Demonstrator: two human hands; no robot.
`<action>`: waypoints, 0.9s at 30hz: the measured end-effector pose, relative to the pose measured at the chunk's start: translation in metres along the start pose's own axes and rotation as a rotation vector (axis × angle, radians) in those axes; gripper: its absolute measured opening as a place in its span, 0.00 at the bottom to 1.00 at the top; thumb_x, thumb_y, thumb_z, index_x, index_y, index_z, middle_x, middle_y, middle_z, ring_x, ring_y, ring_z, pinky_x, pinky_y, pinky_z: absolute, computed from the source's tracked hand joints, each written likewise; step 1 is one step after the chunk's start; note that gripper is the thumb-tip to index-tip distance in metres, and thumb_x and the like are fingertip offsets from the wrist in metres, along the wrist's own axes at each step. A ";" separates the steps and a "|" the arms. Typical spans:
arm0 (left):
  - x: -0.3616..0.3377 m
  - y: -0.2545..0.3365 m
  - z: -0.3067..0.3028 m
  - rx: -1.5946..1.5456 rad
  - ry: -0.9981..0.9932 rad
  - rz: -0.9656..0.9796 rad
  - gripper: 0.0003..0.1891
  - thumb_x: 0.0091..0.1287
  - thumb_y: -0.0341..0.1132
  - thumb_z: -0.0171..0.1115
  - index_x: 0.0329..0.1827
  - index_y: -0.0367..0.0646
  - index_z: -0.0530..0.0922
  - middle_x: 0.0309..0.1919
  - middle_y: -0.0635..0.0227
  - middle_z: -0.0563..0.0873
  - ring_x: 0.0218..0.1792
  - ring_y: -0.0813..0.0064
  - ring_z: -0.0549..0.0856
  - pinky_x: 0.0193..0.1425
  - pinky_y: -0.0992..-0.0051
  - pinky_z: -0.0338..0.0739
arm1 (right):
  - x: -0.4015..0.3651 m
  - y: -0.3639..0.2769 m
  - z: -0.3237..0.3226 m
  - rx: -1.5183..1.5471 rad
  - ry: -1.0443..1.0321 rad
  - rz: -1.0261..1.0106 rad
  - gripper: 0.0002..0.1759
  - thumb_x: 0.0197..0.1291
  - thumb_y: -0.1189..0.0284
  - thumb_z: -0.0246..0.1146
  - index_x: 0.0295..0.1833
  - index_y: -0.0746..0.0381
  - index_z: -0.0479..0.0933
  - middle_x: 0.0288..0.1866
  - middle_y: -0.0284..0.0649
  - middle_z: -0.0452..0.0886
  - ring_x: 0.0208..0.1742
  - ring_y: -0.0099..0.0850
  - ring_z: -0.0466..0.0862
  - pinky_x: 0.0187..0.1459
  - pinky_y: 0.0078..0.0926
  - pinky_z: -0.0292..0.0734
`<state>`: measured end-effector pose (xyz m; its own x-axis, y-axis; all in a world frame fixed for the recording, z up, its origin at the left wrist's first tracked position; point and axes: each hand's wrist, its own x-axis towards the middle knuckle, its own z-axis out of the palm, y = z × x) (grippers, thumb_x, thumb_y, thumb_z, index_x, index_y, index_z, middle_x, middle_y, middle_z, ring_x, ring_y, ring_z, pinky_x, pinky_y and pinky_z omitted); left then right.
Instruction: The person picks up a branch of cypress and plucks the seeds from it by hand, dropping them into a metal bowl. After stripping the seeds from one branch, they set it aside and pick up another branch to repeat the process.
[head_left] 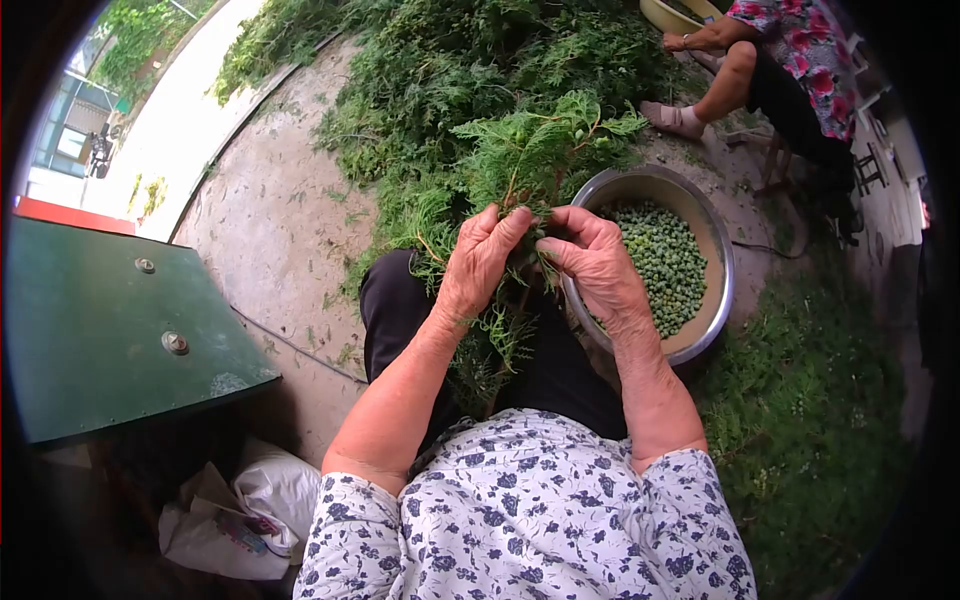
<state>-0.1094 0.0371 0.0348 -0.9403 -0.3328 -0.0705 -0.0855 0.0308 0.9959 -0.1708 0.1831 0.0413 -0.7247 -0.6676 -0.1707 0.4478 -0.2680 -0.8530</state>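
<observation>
1. The person's left hand (482, 262) grips a leafy green sprig (535, 150) between thumb and fingers; the sprig is upheld above the lap.
2. The right hand (600, 262) curls its thumb and forefinger at the sprig's lower foliage; whether they pinch anything, one cannot tell.
3. A metal-rimmed basin (714, 250) stands just beyond the right forearm, partly hidden by it, holding many small green cones (665, 265).
4. Cut branches (430, 85) lie heaped on the floor (275, 190) ahead.
5. Another person (795, 65) sits at upper right.
</observation>
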 end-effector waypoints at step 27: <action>-0.008 0.007 0.016 0.197 -0.021 0.149 0.16 0.65 0.41 0.60 0.32 0.35 0.71 0.22 0.67 0.73 0.25 0.78 0.69 0.30 0.74 0.68 | -0.025 0.001 0.013 -0.787 0.320 -0.257 0.14 0.46 0.82 0.59 0.43 0.66 0.74 0.34 0.42 0.79 0.31 0.27 0.79 0.35 0.24 0.74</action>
<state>-0.1072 0.0550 0.0415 -0.9539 -0.2910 0.0731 -0.0058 0.2616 0.9652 -0.1458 0.1907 0.0511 -0.9177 -0.3950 0.0432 -0.1530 0.2511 -0.9558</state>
